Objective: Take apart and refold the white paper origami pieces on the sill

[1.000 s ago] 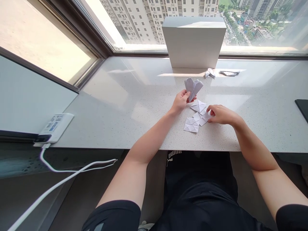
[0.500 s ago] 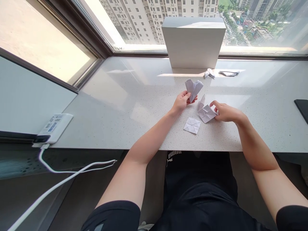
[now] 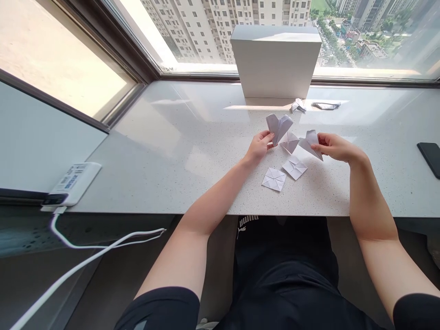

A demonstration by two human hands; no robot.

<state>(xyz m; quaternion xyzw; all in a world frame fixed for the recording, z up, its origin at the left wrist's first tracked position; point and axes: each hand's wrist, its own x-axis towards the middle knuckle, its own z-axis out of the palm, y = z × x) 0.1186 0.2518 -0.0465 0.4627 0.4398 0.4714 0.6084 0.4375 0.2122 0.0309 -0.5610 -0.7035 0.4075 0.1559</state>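
Observation:
My left hand (image 3: pixel 260 145) pinches a white folded paper (image 3: pixel 279 125) whose two rounded flaps spread upward into a V. In my right hand (image 3: pixel 338 146) is another folded paper (image 3: pixel 311 140), held between thumb and fingers above the table. Between the two hands stands a pointed paper piece (image 3: pixel 290 143); whether it touches either held paper I cannot tell. Nearer to me lie two flat creased paper squares, a left one (image 3: pixel 274 179) and a right one (image 3: pixel 294 167).
A white box (image 3: pixel 278 68) stands against the window on the speckled tabletop (image 3: pixel 206 137). In front of it lie a small folded paper (image 3: pixel 298 105) and a flat, narrow object (image 3: pixel 326 106). A phone (image 3: pixel 429 158) is far right; a white cabled device (image 3: pixel 74 183) sits left.
My right hand has risen to the right and now holds a folded paper. The right paper square now lies flat, away from that hand. The left hand has barely moved.

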